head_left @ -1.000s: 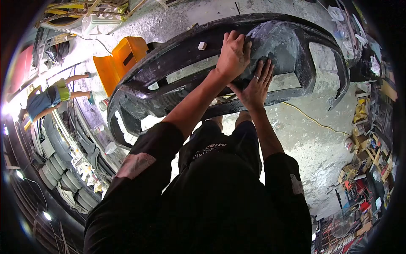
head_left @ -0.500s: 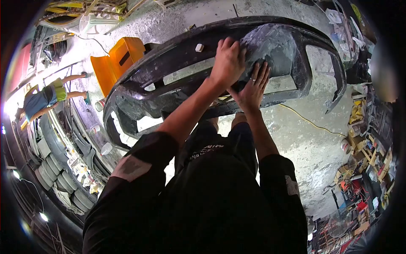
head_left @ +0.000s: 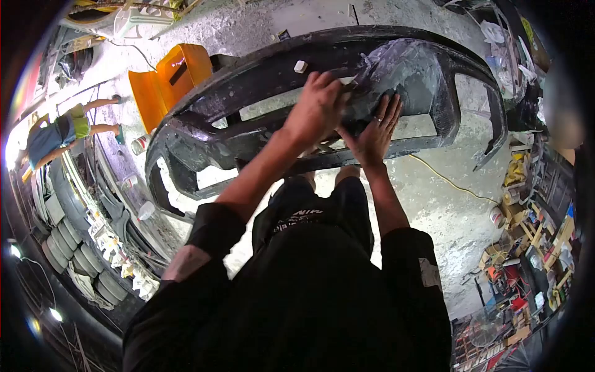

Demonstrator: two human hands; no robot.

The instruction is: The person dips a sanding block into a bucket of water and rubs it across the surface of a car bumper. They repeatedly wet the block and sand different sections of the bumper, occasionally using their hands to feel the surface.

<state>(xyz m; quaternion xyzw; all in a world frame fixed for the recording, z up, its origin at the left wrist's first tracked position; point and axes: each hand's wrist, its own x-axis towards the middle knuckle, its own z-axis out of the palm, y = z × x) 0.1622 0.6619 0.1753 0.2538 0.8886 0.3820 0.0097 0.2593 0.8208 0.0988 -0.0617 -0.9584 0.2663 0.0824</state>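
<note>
A black car bumper (head_left: 248, 133) with long openings stretches across in front of my body. Its right half has a grey, whitish-smeared patch (head_left: 406, 68). My left hand (head_left: 316, 105) is closed over the bumper beside this patch, its fingers curled and slightly blurred. Whatever it grips is hidden under the fingers. On the lower edge of the patch lies my right hand (head_left: 375, 133), flat with fingers stretched out and a ring on one of them. A small white block (head_left: 300, 66) rests on the bumper just beyond my left hand.
An orange panel (head_left: 170, 84) stands behind the bumper's left end. Another person (head_left: 59, 136) is at the far left, near stacked tyres (head_left: 74, 248). A yellow cord (head_left: 449, 180) crosses the concrete floor on the right, towards piled boxes and tools (head_left: 527, 242).
My left hand has moved left and a little closer to me across the bumper. My right hand stays flat on the patch. The whole view has shifted slightly.
</note>
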